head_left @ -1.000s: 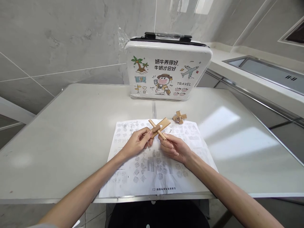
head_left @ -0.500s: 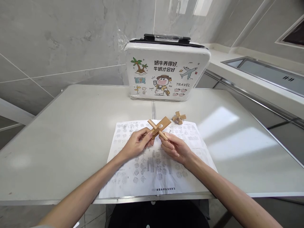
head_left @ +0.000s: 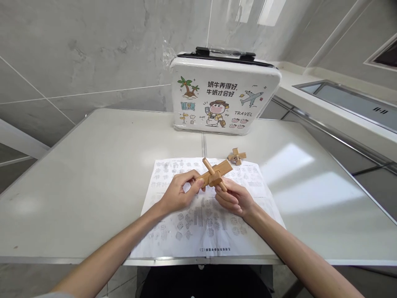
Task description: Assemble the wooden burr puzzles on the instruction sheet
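Note:
Between my hands, above the printed sheet (head_left: 186, 248), is a wooden interlocking puzzle (head_left: 223, 167) of a flat bar crossed by a round rod and a short block. My left hand (head_left: 182, 190) is closed on the flat bar's left end, thumb on top. My right hand (head_left: 232, 196) is closed around the lower end of the round wooden rod (head_left: 208, 165), its fingers curled beneath. Part of the joint is covered by the short block. Beyond the sheet's top edge sits another small cross-shaped wooden puzzle (head_left: 237, 156), touched by neither hand.
A white plastic-wrapped case (head_left: 198, 93) with cartoon prints stands at the table's back edge. The white table (head_left: 93, 186) has a seam down its middle. Grey tiled wall (head_left: 108, 49) rises behind, and a ledge (head_left: 341, 111) runs along the right.
The flat bar has turned to lie closer to level, and the short block now sits over the crossing with the rod. The view has shifted slightly left.

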A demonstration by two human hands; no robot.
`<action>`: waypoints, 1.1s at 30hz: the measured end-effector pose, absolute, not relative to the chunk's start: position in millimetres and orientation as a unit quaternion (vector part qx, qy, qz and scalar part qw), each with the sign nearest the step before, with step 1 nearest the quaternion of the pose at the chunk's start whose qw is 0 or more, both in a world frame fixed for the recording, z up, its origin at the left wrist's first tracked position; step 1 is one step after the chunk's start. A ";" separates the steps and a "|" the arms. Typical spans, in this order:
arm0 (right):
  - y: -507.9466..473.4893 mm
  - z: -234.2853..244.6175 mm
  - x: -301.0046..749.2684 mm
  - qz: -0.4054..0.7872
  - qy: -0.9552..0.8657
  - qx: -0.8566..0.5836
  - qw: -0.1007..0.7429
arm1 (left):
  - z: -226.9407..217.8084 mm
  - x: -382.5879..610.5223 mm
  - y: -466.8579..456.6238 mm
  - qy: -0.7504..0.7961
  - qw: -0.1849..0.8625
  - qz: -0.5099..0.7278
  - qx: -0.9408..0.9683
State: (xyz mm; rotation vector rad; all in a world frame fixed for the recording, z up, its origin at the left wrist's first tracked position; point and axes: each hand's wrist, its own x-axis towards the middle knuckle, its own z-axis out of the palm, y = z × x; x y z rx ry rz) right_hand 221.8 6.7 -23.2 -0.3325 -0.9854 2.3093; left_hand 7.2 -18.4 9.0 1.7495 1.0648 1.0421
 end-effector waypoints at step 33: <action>-1.0 -22.0 208.1 0.813 -0.469 -0.165 0.304 | 3.9 4.3 -16.0 0.315 0.552 0.446 0.631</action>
